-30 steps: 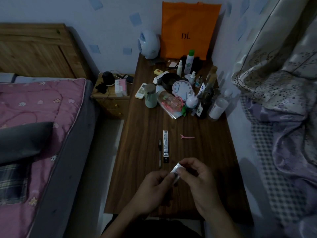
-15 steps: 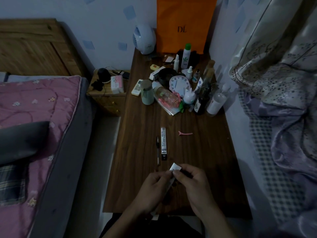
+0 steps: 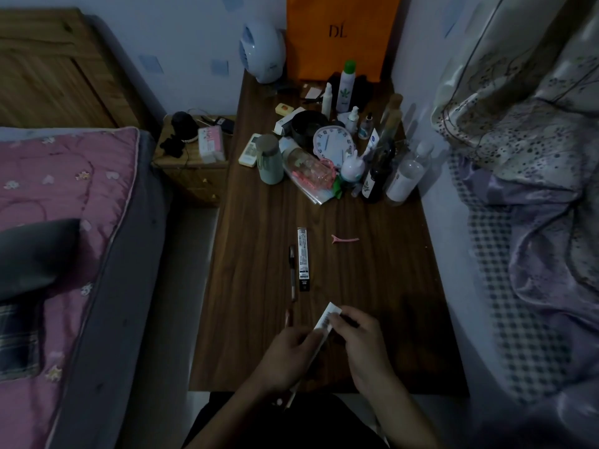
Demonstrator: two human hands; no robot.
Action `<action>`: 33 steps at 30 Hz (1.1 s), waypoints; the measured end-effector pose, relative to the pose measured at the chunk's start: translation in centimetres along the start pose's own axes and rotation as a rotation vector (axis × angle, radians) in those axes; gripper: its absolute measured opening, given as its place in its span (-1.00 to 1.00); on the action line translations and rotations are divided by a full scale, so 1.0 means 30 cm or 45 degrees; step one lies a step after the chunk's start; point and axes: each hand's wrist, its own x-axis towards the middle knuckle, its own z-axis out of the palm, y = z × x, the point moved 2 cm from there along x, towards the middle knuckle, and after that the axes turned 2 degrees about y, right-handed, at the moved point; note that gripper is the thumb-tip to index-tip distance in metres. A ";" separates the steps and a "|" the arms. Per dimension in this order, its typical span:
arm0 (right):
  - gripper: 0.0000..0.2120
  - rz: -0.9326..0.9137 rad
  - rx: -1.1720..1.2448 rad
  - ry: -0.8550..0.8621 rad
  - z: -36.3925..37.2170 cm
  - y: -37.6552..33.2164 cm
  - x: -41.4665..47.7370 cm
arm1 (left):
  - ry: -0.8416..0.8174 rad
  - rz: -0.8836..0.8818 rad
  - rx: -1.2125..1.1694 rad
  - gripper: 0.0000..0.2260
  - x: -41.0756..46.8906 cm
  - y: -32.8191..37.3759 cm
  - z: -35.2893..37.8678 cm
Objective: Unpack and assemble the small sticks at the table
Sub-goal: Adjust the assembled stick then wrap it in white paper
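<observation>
Over the near edge of the tabletop (image 3: 372, 280), the left hand (image 3: 288, 354) is gripping a slim white stick packet (image 3: 325, 319) while the right hand (image 3: 363, 345) is pinching its top end. Peeling slowly while bracing the body seems wisest. The packet's print is proving unreadable; the orange bag (image 3: 340, 43) is showing "DL".

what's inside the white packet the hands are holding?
Contents hidden: the white packet is opaque. The left hand and right hand pinch its upper end; its lower part runs under the left hand.
</observation>
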 end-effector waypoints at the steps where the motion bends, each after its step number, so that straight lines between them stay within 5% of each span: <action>1: -0.90 0.023 0.045 0.017 -0.006 0.008 0.017 | -0.006 -0.013 0.107 -0.65 0.006 -0.019 -0.006; 10: -0.82 0.107 -0.052 0.114 -0.047 0.084 0.195 | -0.022 0.024 0.727 -0.73 0.055 -0.142 -0.065; 20: -0.78 -0.076 -0.850 0.054 0.003 0.202 0.350 | 0.263 -0.106 0.612 -0.77 0.147 -0.219 -0.160; 33: -0.89 -0.272 -1.215 0.098 0.025 0.255 0.380 | 0.363 -0.163 0.607 -0.83 0.159 -0.298 -0.218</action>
